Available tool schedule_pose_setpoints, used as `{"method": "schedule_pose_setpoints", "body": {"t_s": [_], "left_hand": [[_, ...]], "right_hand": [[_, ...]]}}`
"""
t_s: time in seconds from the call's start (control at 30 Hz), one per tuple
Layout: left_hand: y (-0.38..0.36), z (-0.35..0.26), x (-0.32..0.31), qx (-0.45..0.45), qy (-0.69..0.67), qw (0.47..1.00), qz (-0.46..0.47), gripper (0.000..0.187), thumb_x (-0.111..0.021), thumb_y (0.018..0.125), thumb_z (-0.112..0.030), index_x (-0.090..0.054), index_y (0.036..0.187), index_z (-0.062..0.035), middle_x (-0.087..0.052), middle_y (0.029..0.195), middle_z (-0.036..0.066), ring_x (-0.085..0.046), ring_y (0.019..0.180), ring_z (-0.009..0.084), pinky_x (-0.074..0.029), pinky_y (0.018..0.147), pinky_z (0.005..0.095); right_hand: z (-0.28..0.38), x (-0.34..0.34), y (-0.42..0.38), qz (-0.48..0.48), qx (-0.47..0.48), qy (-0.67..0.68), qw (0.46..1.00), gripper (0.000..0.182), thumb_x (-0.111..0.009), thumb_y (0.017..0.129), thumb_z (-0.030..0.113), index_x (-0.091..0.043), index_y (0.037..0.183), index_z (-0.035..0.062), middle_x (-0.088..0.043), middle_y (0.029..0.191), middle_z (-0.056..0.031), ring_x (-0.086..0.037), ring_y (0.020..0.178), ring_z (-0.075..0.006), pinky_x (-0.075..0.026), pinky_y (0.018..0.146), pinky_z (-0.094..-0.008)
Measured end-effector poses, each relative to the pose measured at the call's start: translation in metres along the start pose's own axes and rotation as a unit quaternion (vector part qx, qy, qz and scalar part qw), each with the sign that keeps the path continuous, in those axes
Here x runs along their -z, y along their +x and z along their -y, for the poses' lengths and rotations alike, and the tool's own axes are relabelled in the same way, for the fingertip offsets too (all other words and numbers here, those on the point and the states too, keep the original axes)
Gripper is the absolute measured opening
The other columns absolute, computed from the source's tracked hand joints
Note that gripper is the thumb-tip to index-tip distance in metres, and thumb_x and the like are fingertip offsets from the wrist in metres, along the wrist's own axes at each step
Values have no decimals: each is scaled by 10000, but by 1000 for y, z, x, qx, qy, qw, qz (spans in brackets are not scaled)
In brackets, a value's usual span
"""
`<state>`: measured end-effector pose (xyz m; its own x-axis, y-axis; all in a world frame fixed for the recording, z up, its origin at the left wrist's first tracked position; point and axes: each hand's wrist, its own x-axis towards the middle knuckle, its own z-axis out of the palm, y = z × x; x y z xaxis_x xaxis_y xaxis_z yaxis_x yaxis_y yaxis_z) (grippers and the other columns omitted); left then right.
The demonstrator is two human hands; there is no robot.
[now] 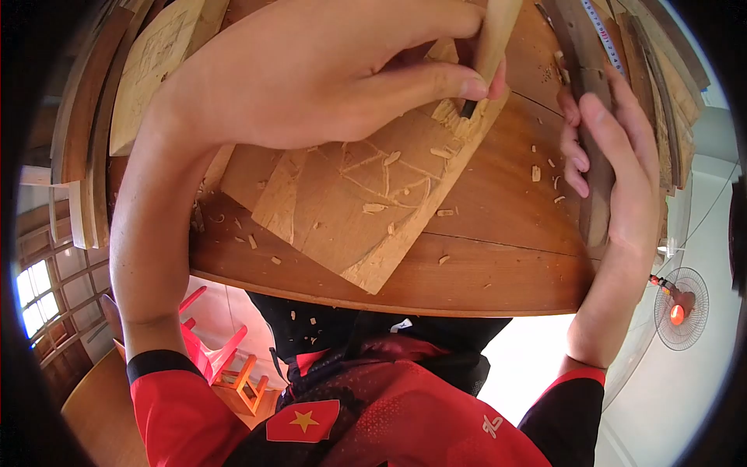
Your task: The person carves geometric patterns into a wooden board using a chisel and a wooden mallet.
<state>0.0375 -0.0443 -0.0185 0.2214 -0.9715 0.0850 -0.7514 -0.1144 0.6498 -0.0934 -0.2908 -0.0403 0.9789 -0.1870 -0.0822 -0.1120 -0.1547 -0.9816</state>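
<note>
My left hand point(405, 86) grips the pale wooden handle of a chisel point(499, 35), thumb and fingers closed around it. The chisel's dark metal shank points down at the upper right edge of a light wooden board point(311, 210), where the wood looks chipped; the tip is hard to make out. Carved angular lines and loose chips mark the board's face. On the right, my right hand point(622, 148) is wrapped around a long dark wooden bar point(596, 210), its fingertips showing along the bar's left side.
The board lies on a brown wooden table point(498, 265) scattered with wood shavings point(536, 173). Another carved block point(159, 74) sits at upper left beside stacked planks point(78, 117). A measuring tape point(603, 35) lies at upper right. Beyond the table are a red chair point(210, 350) and a fan point(679, 309).
</note>
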Motion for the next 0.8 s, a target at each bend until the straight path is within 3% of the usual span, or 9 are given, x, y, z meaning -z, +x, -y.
{"method": "schedule_pose_setpoints", "body": {"t_s": [0.07,0.13,0.23,0.33,0.43,0.57,0.8], "left_hand": [[-1,12,-12,-12,-12,1000,-24,186,-595,1050,-186,-615,1091,-6,-644,931,153,-637,855,308,-498,796,431],[-3,15,-17,-49,-20,997,-57,211,-547,1076,-222,-595,1106,-18,-611,927,150,-599,853,308,-460,830,450],[-6,8,-17,-87,11,994,-70,253,-457,1111,-255,-568,1149,-31,-562,923,140,-536,844,303,-396,882,471],[-4,11,-13,-63,7,998,-20,285,-403,1125,-274,-550,1157,-31,-528,908,130,-492,823,293,-354,900,490],[-1,10,-4,-15,42,998,50,300,-388,1127,-286,-536,1129,-25,-510,886,123,-484,806,284,-342,896,510],[3,7,-19,47,-21,999,14,331,-361,1129,-311,-525,1089,-26,-506,858,113,-502,811,281,-342,912,533],[-1,-10,-16,7,21,998,-51,291,-400,1110,-276,-516,1113,-10,-586,863,134,-571,803,281,-392,952,504]], "right_hand": [[9,8,3,-8,27,-31,999,497,-635,1033,276,-502,1404,-27,-572,922,-4,-465,623,-49,-351,484,-225],[24,27,0,10,121,-37,992,540,-544,1078,308,-432,1487,-25,-560,986,-35,-444,624,-39,-339,488,-200],[54,76,1,64,182,-227,955,582,-470,1106,372,-401,1530,-21,-551,1002,-30,-420,609,-20,-323,487,-180],[86,103,-4,79,86,-386,915,636,-453,1104,443,-402,1537,-19,-543,970,1,-402,591,-7,-312,491,-175],[110,86,-15,1,27,-415,909,676,-491,1082,508,-433,1519,-4,-515,916,30,-395,579,3,-314,494,-172],[107,107,-22,41,21,-450,892,591,-497,1092,457,-486,1467,0,-531,865,17,-411,538,-8,-330,456,-175],[85,97,-26,93,19,-409,907,571,-545,1084,380,-491,1481,-28,-526,822,16,-420,528,-12,-328,447,-180]]}}
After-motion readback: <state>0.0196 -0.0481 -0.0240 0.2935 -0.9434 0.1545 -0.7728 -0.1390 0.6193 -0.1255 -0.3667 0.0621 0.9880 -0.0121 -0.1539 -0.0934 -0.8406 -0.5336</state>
